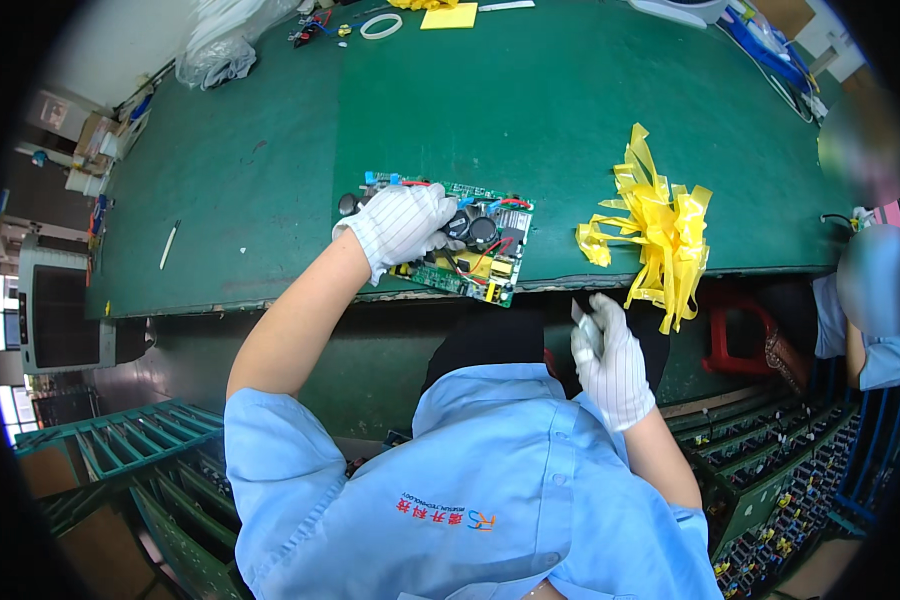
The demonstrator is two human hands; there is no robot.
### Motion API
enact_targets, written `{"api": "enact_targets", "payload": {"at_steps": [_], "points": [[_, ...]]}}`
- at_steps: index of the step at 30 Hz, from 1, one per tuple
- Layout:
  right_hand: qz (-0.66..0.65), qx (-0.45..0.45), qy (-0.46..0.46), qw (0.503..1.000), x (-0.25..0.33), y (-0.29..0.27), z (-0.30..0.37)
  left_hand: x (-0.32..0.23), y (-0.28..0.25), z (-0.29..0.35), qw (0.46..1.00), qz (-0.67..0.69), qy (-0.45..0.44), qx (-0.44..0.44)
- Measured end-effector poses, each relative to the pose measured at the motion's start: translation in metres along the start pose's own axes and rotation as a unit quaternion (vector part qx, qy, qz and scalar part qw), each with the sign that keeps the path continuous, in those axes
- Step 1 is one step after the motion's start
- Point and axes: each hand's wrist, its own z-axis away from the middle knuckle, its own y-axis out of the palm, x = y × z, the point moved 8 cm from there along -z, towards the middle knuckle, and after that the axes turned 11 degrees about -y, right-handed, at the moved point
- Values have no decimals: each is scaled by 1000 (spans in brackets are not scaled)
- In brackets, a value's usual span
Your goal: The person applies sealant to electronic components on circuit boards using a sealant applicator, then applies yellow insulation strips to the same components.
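Observation:
A green circuit board (500,270) with black cylindrical parts, a yellow transformer and red wires lies at the table's near edge, slightly tilted. My left hand (402,222), in a white striped glove, is closed over the board's left part, its fingers curled among the components. Off the table edge, to the right of the board, is my right hand (615,372), also gloved. Its fingers pinch a small flat grey blade-like tool (577,312); most of the tool is hidden by the glove. A bunch of yellow tape strips (660,235) hangs over the table edge beyond this hand.
The green table (270,140) carries a white pen (170,245), a white ring (381,27), a yellow pad (448,16) and a plastic bag (215,62). A red stool (735,335) and a rack of boards (770,490) stand right; a green rack (120,435) stands left. Another person (875,300) is at right.

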Motion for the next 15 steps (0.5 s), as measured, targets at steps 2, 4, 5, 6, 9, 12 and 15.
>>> {"api": "enact_targets", "payload": {"at_steps": [2,4,5,6,9,12,15], "points": [[-42,-35,-50,997,3,-1,-34,-3,-10,8,999,16,1,-43],[-138,-25,39,989,-12,5,-70,-3,-24,28,992,65,19,-110],[-200,-3,131,971,-22,10,-87,0,-34,44,977,98,39,-186],[-297,3,206,932,-14,10,-105,1,-43,60,955,129,62,-259],[-460,-45,198,865,-20,38,-152,1,-65,79,891,243,90,-374],[-401,-50,45,914,-9,70,-202,4,-66,78,865,331,105,-364],[31,-129,-160,978,5,66,-242,5,-54,71,864,261,167,-397]]}}
